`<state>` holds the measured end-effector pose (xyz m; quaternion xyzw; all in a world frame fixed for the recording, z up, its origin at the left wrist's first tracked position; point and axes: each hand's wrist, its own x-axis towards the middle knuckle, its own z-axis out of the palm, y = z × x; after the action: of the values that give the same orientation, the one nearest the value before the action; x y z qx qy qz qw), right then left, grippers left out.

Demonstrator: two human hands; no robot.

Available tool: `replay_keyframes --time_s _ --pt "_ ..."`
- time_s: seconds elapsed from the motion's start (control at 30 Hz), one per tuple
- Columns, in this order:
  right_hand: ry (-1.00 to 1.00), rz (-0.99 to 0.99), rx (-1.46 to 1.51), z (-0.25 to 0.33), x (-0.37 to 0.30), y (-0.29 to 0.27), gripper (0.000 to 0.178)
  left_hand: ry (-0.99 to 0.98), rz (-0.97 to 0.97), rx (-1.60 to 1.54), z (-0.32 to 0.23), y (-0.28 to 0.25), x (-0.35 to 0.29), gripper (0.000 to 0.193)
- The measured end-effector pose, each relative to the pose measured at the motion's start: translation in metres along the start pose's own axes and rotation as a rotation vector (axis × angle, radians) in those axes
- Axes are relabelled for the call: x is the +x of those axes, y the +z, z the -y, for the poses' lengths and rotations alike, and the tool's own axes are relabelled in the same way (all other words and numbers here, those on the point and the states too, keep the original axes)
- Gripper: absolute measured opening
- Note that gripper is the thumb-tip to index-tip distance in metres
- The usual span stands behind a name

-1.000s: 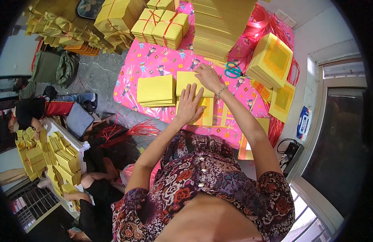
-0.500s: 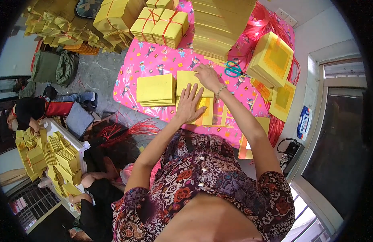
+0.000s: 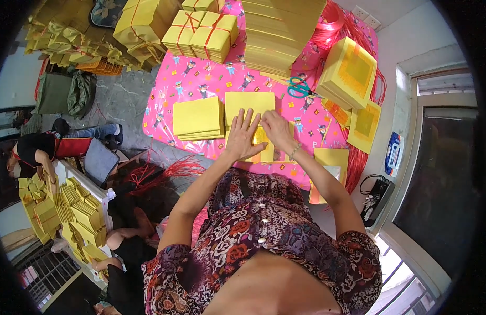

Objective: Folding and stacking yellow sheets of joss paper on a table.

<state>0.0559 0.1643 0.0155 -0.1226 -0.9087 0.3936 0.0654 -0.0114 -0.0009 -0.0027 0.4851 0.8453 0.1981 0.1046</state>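
Note:
A yellow paper sheet (image 3: 248, 100) lies in front of me on the table, over paper with an orange-gold print (image 3: 263, 153). My left hand (image 3: 242, 137) rests flat across both, its fingers spread. At the sheet's lower right edge is my right hand (image 3: 277, 130), its fingers bent and drawn together on the paper; their tips are partly hidden. To the left sits a low stack of folded yellow paper (image 3: 198, 116). Teal-handled scissors (image 3: 298, 87) lie beyond my right hand.
A pink patterned cover (image 3: 201, 84) is on the table. Red-tied yellow bundles (image 3: 214, 38) and a tall paper pile (image 3: 277, 37) stand behind. Printed paper (image 3: 348, 73) and red strands (image 3: 380, 86) are at right. Two people work around a white table (image 3: 104, 194) at left.
My right hand has come down from the sheet's upper right to its lower edge, and its fingers have drawn together. My left hand stays spread on the paper.

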Motion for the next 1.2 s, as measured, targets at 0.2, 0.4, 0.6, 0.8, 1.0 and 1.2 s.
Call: replay_keyframes --time_s 0.2,0.4,0.6,0.8,1.0,1.2 --pt "-0.098 -0.162 -0.079 -0.018 -0.009 0.02 0.016 0.024 0.012 -0.015 0.0 -0.004 0.003 0.098" --pt "-0.083 -0.162 -0.047 -0.021 -0.009 0.022 0.017 -0.033 -0.028 0.051 0.001 -0.004 -0.02 0.101" --pt "-0.031 -0.115 0.048 -0.02 -0.009 0.02 0.022 -0.143 0.041 0.089 -0.006 -0.006 -0.029 0.104" --pt "-0.045 -0.086 -0.023 -0.018 -0.008 0.017 0.025 -0.147 0.069 0.022 0.0 -0.002 -0.03 0.105" --pt "-0.218 -0.116 -0.11 -0.014 -0.002 0.007 0.034 -0.136 0.074 0.059 0.002 -0.001 -0.027 0.104" --pt "-0.428 -0.063 -0.445 -0.018 0.004 0.001 0.031 -0.106 -0.106 0.041 -0.011 -0.023 -0.02 0.086"
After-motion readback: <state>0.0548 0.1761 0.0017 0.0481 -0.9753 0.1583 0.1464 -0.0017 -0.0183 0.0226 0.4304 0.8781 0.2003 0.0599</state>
